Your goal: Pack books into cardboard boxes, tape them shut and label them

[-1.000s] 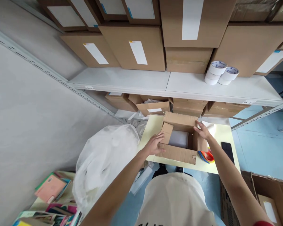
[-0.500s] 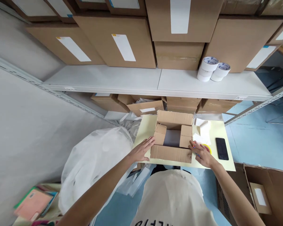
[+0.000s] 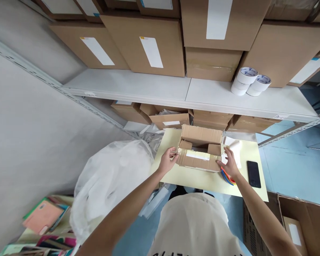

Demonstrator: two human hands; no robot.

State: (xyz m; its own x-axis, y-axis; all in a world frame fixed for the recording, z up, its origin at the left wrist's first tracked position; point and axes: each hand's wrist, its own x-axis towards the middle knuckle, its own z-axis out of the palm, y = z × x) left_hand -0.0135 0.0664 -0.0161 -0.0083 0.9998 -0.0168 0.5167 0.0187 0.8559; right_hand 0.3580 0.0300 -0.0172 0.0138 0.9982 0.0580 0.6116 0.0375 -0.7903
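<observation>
the cardboard box [image 3: 197,163] looks light and fairly stiff; hold it by its ends, where left hand [image 3: 168,160] and right hand [image 3: 230,164] curl, whether clamped i cannot tell.

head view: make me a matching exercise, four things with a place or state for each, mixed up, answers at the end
Column 1
1. phone
2. tape rolls
3. box
4. left hand

Column 2
A. open on the table
B. at the box's left end
C. black, to the right of the box
D. up on the shelf

Pairs: 1-C, 2-D, 3-A, 4-B
</observation>
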